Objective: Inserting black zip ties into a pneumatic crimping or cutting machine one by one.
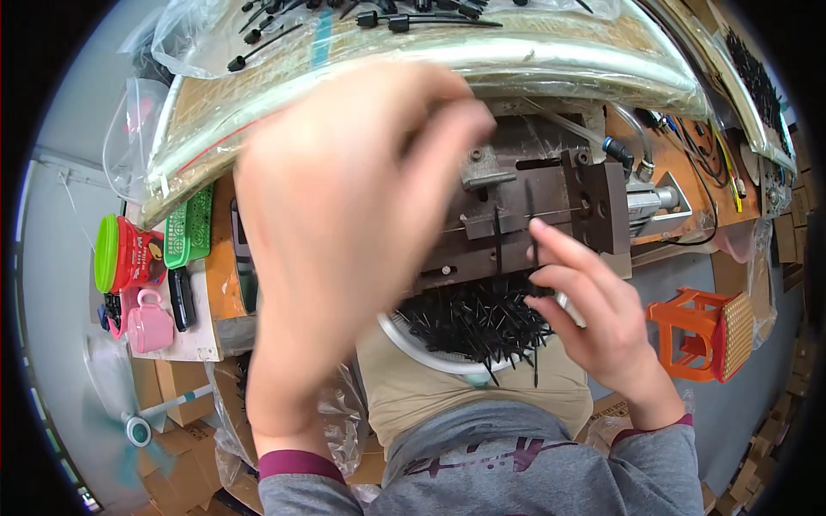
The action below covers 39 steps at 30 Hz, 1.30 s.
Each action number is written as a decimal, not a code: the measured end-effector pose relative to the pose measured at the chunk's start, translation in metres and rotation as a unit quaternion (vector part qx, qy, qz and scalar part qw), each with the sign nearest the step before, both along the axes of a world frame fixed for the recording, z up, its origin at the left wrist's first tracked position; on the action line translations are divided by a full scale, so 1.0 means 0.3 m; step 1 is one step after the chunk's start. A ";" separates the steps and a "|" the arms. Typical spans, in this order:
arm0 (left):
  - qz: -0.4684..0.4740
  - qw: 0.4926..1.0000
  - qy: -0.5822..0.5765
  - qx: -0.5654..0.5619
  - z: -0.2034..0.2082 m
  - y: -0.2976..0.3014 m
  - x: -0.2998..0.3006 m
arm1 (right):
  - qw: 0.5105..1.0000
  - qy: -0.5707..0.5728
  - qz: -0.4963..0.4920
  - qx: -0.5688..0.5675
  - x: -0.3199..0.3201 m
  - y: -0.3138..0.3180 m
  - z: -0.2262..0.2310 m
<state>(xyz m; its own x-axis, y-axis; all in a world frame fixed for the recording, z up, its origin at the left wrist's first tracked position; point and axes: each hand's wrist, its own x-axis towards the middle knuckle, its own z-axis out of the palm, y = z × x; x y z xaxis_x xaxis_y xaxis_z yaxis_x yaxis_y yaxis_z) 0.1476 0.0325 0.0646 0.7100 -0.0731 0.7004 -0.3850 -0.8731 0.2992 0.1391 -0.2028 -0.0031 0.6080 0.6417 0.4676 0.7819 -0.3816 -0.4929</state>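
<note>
My left hand is raised high over the left side of a dark metal fixture. Motion smears its fingers, so their grip does not show. My right hand is at the fixture's front edge, pinching a thin black strip that stands upright between its fingertips. A small white piece shows between the lower fingers; I cannot make out what it is. Another black strip lies across the fixture. Below, a white basin on my lap is heaped with thin black strips.
A plastic-wrapped shelf over the bench holds black stems with cylindrical heads. An air cylinder with hoses sits right of the fixture. An orange stool stands at right; a pink mug and green basket at left.
</note>
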 end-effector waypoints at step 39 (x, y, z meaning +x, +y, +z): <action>-0.140 0.800 0.333 -0.478 -0.121 -0.144 -0.238 | 0.988 -0.071 0.040 0.127 -0.035 0.034 0.000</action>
